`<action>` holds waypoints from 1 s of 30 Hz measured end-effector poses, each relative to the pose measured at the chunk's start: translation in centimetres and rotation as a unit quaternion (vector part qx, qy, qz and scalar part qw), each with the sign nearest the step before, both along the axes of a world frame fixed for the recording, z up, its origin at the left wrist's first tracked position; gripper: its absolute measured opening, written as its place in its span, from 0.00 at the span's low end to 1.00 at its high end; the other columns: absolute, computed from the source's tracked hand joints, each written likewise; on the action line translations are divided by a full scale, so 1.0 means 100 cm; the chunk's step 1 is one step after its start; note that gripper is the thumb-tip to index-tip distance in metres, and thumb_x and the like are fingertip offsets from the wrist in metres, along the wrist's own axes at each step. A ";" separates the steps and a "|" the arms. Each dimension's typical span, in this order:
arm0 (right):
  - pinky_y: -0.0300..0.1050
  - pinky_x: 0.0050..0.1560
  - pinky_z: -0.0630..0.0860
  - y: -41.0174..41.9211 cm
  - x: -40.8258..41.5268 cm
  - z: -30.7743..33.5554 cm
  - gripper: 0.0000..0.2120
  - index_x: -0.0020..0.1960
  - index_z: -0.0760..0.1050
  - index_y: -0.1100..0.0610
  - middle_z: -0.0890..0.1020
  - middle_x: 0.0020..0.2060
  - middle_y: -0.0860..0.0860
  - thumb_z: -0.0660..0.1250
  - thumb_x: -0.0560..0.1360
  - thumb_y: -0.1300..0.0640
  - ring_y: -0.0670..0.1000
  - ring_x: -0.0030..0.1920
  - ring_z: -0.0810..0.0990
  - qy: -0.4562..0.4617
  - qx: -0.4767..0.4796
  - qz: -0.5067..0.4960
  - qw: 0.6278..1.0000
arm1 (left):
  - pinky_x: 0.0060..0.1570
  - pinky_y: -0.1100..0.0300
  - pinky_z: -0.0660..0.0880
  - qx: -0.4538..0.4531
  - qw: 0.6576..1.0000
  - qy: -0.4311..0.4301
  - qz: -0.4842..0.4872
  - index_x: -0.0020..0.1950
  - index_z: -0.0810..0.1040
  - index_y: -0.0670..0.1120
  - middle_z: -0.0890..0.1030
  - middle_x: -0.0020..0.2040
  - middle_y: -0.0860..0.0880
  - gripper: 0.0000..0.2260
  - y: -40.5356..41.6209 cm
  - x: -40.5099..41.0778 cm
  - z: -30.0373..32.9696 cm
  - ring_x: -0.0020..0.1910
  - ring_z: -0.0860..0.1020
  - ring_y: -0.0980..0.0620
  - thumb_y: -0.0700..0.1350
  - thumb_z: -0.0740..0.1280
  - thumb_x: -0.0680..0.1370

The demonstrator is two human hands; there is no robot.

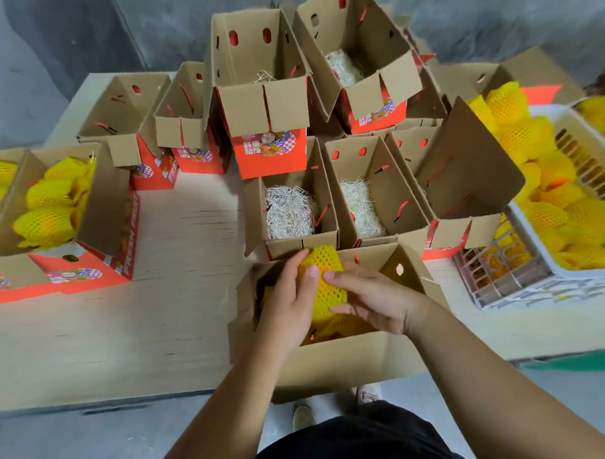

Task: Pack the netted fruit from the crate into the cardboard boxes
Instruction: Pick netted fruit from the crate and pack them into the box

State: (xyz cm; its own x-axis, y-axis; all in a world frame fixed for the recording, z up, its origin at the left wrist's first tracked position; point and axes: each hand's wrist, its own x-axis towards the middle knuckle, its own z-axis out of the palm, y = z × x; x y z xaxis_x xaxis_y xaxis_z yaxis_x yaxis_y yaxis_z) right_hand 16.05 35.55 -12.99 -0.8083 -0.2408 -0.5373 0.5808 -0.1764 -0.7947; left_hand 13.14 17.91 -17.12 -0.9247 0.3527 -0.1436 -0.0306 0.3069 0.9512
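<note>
A fruit in yellow foam netting sits over the open cardboard box nearest me. My left hand grips its left side and my right hand holds its right side with fingers curled round it. More yellow netting shows lower in that box. A white crate at the right holds several netted fruit.
Several open boxes with red printed fronts stand on the pale table; three hold straw-like padding. At the left a packed box holds several netted fruit. Bare tabletop lies between the left box and mine. The table edge is near my body.
</note>
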 end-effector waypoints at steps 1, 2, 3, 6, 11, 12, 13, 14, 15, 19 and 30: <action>0.53 0.70 0.74 0.003 -0.001 -0.002 0.15 0.68 0.74 0.49 0.84 0.62 0.52 0.68 0.81 0.53 0.50 0.63 0.82 0.001 0.055 -0.019 0.998 | 0.71 0.51 0.72 0.042 0.997 -0.056 -0.023 0.75 0.67 0.69 0.74 0.72 0.62 0.30 0.001 0.001 0.001 0.69 0.74 0.61 0.78 0.52 0.75; 0.55 0.69 0.76 0.006 -0.001 -0.004 0.14 0.66 0.75 0.50 0.85 0.60 0.52 0.68 0.81 0.52 0.52 0.62 0.83 -0.001 0.097 -0.032 0.995 | 0.69 0.50 0.73 0.070 0.992 -0.095 -0.038 0.73 0.69 0.70 0.75 0.72 0.61 0.31 0.000 0.000 0.001 0.69 0.76 0.57 0.79 0.52 0.74; 0.55 0.67 0.77 0.009 0.000 -0.007 0.14 0.64 0.77 0.51 0.86 0.57 0.53 0.70 0.80 0.51 0.52 0.60 0.84 -0.003 0.129 -0.038 0.991 | 0.65 0.52 0.76 0.078 0.990 -0.114 -0.035 0.70 0.74 0.69 0.78 0.70 0.59 0.28 -0.001 -0.002 0.001 0.65 0.79 0.56 0.77 0.54 0.74; 0.52 0.54 0.84 0.015 0.001 -0.019 0.16 0.55 0.82 0.53 0.88 0.46 0.52 0.73 0.75 0.42 0.52 0.47 0.87 -0.016 0.234 -0.088 0.968 | 0.44 0.59 0.80 0.053 0.982 -0.158 0.090 0.49 0.84 0.57 0.85 0.50 0.52 0.10 -0.009 -0.019 0.002 0.44 0.85 0.56 0.55 0.62 0.79; 0.45 0.49 0.76 0.006 -0.015 -0.048 0.29 0.67 0.75 0.57 0.84 0.56 0.58 0.73 0.75 0.40 0.57 0.54 0.84 -0.048 0.419 0.036 0.906 | 0.46 0.58 0.72 -0.182 0.974 -0.117 -0.065 0.46 0.82 0.52 0.83 0.46 0.53 0.10 0.002 -0.021 -0.018 0.46 0.79 0.52 0.46 0.62 0.82; 0.44 0.54 0.73 0.003 -0.020 -0.053 0.34 0.72 0.71 0.58 0.81 0.64 0.59 0.72 0.75 0.38 0.58 0.62 0.80 -0.041 0.448 0.080 0.890 | 0.51 0.56 0.73 -0.225 0.968 -0.086 -0.076 0.47 0.81 0.53 0.82 0.50 0.51 0.11 0.005 -0.019 -0.022 0.51 0.78 0.50 0.45 0.61 0.83; 0.45 0.57 0.72 -0.001 -0.024 -0.055 0.38 0.75 0.68 0.59 0.78 0.68 0.58 0.71 0.75 0.36 0.59 0.67 0.77 -0.033 0.469 0.115 0.875 | 0.59 0.54 0.72 -0.272 0.958 -0.047 -0.077 0.50 0.81 0.53 0.80 0.55 0.49 0.11 0.006 -0.019 -0.024 0.57 0.75 0.48 0.45 0.59 0.84; 0.45 0.59 0.71 -0.003 -0.028 -0.058 0.39 0.76 0.67 0.59 0.76 0.70 0.58 0.71 0.75 0.35 0.59 0.68 0.76 -0.023 0.489 0.143 0.860 | 0.65 0.52 0.69 -0.319 0.944 -0.006 -0.083 0.53 0.81 0.52 0.78 0.59 0.47 0.11 0.005 -0.019 -0.022 0.62 0.72 0.46 0.45 0.59 0.84; 0.45 0.59 0.71 -0.005 -0.030 -0.059 0.39 0.76 0.67 0.58 0.76 0.70 0.58 0.70 0.75 0.35 0.59 0.69 0.75 -0.020 0.504 0.164 0.848 | 0.69 0.51 0.66 -0.359 0.927 0.022 -0.104 0.56 0.80 0.52 0.76 0.62 0.46 0.10 0.004 -0.020 -0.020 0.67 0.68 0.44 0.45 0.59 0.84; 0.43 0.59 0.71 -0.005 -0.024 -0.067 0.40 0.79 0.61 0.53 0.75 0.71 0.55 0.70 0.73 0.37 0.57 0.69 0.75 -0.025 0.465 0.130 0.875 | 0.70 0.50 0.64 -0.479 0.849 0.092 -0.206 0.67 0.68 0.51 0.69 0.67 0.47 0.18 -0.002 -0.010 -0.019 0.69 0.64 0.43 0.42 0.66 0.78; 0.48 0.48 0.80 0.012 -0.021 -0.067 0.37 0.77 0.62 0.51 0.79 0.59 0.50 0.71 0.74 0.40 0.52 0.48 0.82 -0.080 0.357 -0.010 0.930 | 0.41 0.55 0.76 -0.599 0.739 0.281 -0.126 0.61 0.75 0.50 0.83 0.49 0.49 0.09 0.007 -0.017 0.023 0.47 0.84 0.47 0.49 0.67 0.81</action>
